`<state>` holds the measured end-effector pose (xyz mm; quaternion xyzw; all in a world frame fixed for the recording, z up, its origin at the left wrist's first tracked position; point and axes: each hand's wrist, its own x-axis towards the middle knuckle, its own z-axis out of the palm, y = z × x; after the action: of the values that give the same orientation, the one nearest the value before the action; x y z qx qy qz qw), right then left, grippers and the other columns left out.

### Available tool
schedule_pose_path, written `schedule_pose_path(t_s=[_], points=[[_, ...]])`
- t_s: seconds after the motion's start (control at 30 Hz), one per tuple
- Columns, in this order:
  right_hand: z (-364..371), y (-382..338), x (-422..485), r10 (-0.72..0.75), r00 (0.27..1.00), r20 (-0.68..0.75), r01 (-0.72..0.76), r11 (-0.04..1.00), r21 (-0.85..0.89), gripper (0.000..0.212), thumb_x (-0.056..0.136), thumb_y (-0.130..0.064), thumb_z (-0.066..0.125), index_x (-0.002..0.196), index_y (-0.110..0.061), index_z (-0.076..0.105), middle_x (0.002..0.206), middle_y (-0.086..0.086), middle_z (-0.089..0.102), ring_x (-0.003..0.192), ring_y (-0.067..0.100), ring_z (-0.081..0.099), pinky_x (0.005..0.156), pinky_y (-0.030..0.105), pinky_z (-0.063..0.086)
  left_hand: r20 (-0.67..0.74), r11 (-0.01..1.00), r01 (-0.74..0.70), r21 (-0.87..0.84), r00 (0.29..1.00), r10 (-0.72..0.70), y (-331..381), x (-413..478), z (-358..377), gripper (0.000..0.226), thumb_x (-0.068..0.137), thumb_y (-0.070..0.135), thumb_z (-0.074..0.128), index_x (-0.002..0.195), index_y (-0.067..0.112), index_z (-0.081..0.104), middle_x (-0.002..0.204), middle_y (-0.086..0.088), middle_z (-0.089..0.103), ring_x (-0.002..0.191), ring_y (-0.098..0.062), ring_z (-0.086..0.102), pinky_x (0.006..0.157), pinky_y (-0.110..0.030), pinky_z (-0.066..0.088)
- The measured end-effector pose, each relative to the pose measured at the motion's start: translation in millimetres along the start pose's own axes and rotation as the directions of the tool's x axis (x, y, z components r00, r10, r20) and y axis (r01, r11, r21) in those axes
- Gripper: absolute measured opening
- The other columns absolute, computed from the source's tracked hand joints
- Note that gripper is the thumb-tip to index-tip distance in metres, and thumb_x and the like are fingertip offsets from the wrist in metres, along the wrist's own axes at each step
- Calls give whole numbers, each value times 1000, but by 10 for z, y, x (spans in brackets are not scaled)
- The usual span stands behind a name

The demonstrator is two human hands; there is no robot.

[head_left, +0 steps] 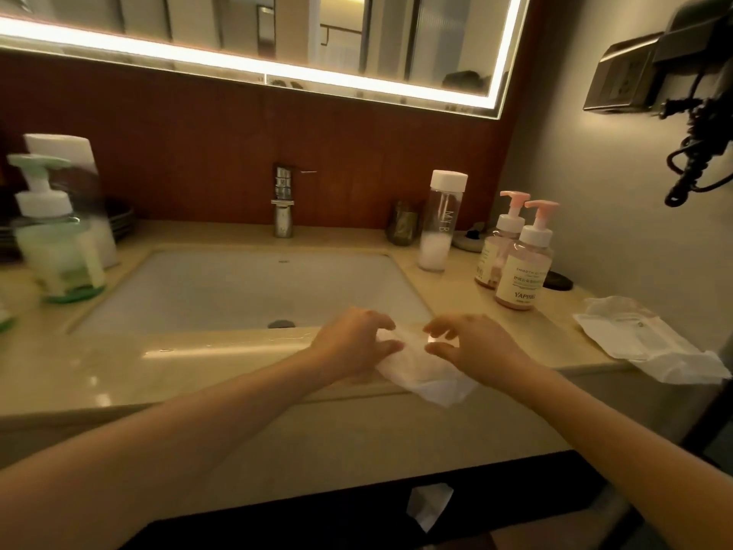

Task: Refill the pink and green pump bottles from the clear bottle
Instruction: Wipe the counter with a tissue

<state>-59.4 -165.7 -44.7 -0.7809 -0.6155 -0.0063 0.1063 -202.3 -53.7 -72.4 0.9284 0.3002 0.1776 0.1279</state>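
Observation:
A tall clear bottle (440, 220) with a white cap stands right of the sink, a little white liquid in its bottom. Two pink pump bottles (521, 264) stand close together further right. A green pump bottle (53, 236) stands at the far left, blurred. My left hand (353, 343) and my right hand (472, 347) meet at the counter's front edge over a white wipe (424, 375). The left fingers pinch the wipe; the right fingers are spread, touching its upper edge.
A white sink (238, 291) with a chrome tap (283, 204) fills the middle of the beige counter (119, 375). An opened wipe packet (642, 335) lies at the right edge. A dark glass cup (402, 224) stands behind the clear bottle. Water drops lie on the front ledge.

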Motion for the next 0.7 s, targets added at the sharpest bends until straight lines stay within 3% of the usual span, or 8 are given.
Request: schedule_pose_path(t_s=[0.1, 0.2, 0.37, 0.5, 0.6, 0.7], points=[[-27, 153, 13, -114, 981, 159, 112, 993, 19, 42, 85, -33, 63, 126, -26, 57, 132, -9, 55, 121, 9, 48, 98, 18, 32, 63, 994, -7, 108, 998, 0, 168, 18, 151, 49, 83, 51, 58, 114, 13, 59, 119, -7, 61, 107, -25, 56, 85, -35, 45], [34, 209, -12, -167, 975, 148, 161, 985, 55, 43, 86, -32, 63, 128, -26, 55, 137, -9, 50, 126, 6, 43, 95, 7, 23, 145, 987, -43, 154, 989, 20, 117, 52, 145, 51, 83, 53, 57, 108, 8, 60, 114, -10, 61, 102, -26, 56, 81, -34, 43], [229, 41, -1, -194, 976, 102, 185, 978, 95, 44, 88, -37, 57, 130, -27, 51, 142, -11, 44, 135, 7, 33, 108, 20, 23, 211, 978, -104, 183, 975, 64, -73, -95, -4, 52, 87, 49, 54, 118, 7, 55, 122, -11, 56, 108, -26, 54, 88, -34, 43], [336, -338, 36, -264, 964, 16, 262, 962, 79, 38, 89, -40, 55, 123, -25, 60, 136, -8, 52, 127, 9, 42, 105, 20, 28, 217, 980, -101, 171, 974, 62, -416, -381, -239, 52, 90, 45, 52, 126, 8, 49, 133, -10, 49, 116, -26, 50, 95, -30, 38], [419, -669, 89, -310, 951, -12, 309, 944, 115, 36, 90, -41, 52, 120, -25, 62, 131, -7, 56, 122, 9, 47, 103, 21, 32, 225, 980, -93, 175, 973, 52, -743, -639, -427, 53, 89, 46, 52, 129, 12, 48, 135, -5, 48, 111, -20, 51, 84, -21, 33], [482, -986, 210, -304, 952, -37, 306, 941, 145, 37, 93, -41, 46, 124, -24, 59, 130, -5, 57, 118, 13, 49, 101, 26, 35, 257, 983, -14, 182, 966, -33, -1063, -921, -653, 55, 90, 45, 52, 136, 17, 43, 143, -1, 41, 115, -19, 49, 93, -24, 34]])
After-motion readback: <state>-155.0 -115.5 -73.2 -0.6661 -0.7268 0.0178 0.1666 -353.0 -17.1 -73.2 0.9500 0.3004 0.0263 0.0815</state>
